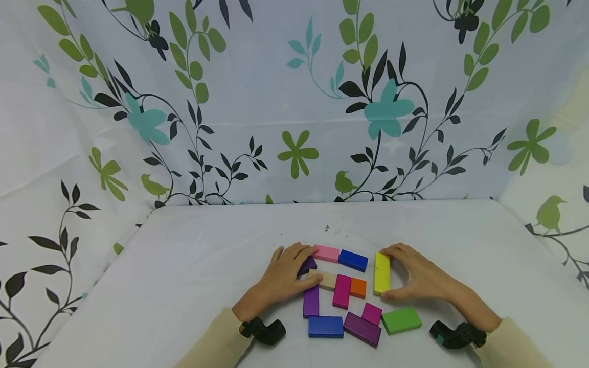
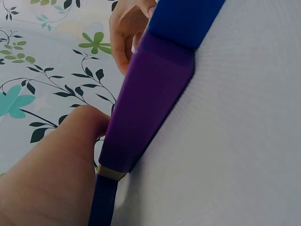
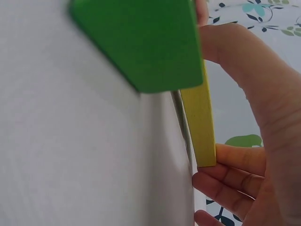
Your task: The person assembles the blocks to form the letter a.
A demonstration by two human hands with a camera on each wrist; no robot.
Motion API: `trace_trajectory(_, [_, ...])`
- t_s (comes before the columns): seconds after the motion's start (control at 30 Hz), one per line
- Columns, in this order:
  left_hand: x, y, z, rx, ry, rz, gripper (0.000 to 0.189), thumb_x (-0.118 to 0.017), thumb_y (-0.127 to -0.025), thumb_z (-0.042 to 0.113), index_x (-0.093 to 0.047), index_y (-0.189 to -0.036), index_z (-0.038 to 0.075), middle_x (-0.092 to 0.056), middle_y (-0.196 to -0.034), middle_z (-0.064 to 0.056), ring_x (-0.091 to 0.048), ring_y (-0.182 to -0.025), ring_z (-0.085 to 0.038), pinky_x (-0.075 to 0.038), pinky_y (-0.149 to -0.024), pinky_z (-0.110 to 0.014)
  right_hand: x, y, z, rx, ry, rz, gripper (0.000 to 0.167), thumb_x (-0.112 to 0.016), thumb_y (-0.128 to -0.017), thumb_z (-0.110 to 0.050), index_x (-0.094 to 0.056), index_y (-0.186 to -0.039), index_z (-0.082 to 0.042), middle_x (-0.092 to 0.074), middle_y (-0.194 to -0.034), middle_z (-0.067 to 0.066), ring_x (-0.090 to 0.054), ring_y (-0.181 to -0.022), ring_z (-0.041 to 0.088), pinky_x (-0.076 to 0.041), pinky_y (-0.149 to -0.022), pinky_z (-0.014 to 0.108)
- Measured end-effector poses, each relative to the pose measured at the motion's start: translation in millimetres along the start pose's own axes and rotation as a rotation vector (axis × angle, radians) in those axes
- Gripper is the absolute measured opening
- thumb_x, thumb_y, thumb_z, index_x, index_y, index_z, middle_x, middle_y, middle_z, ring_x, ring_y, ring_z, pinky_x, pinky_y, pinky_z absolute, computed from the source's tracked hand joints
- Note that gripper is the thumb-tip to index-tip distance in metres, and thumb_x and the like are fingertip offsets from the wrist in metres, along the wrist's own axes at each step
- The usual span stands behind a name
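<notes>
part-hiding a dark-purple block (image 1: 307, 265), left fingers (image 1: 299, 251) leave any grip unclear; right fingers (image 1: 398, 249) pinch a yellow block (image 1: 381, 274).

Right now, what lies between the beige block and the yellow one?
A magenta block, the orange block, then bare white surface before the yellow block: head view.

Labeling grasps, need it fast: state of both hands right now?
Left hand: open, fingers spread, thumb at the beige block.
Right hand: closed on the yellow block, pinched end to end between thumb and fingers.
</notes>
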State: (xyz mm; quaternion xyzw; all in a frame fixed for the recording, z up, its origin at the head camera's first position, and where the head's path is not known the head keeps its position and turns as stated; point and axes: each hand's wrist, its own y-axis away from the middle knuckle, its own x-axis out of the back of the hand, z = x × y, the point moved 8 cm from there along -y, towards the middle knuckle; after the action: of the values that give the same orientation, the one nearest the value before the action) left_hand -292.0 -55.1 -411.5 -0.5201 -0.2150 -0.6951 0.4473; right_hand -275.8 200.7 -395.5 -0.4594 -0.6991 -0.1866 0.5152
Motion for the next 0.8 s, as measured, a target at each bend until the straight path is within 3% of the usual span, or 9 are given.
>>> trace_trajectory(0.3, [-0.4, -0.8, -1.0, -0.006, -0.012, 0.005, 0.069, -0.055, -0.091, 0.055, -0.043, -0.147, 0.017, -0.045, -0.147, -0.008, -0.031, -0.143, -0.031, -0.017, -0.113, -0.063, 4, -3.5, 0, 0.024, -0.071, -0.016, 0.084, -0.083, -0.069, -0.05, -0.054, -0.131, -0.002, -0.054, -0.125, 0.009, -0.051, -0.108, 0.025, -0.046, -0.095, 0.059])
trace_trajectory(0.8, [-1.0, 0.3, -2.5, -0.002, 0.009, 0.007, 0.069, -0.055, -0.09, 0.056, -0.043, -0.147, 0.019, -0.045, -0.147, -0.007, -0.03, -0.143, -0.031, -0.016, -0.113, -0.062, 8, -15.2, 9, 0.022, -0.037, -0.004, 0.081, -0.084, -0.069, -0.047, -0.055, -0.128, 0.0, -0.054, -0.117, 0.005, -0.051, -0.098, 0.017, -0.05, -0.087, 0.041])
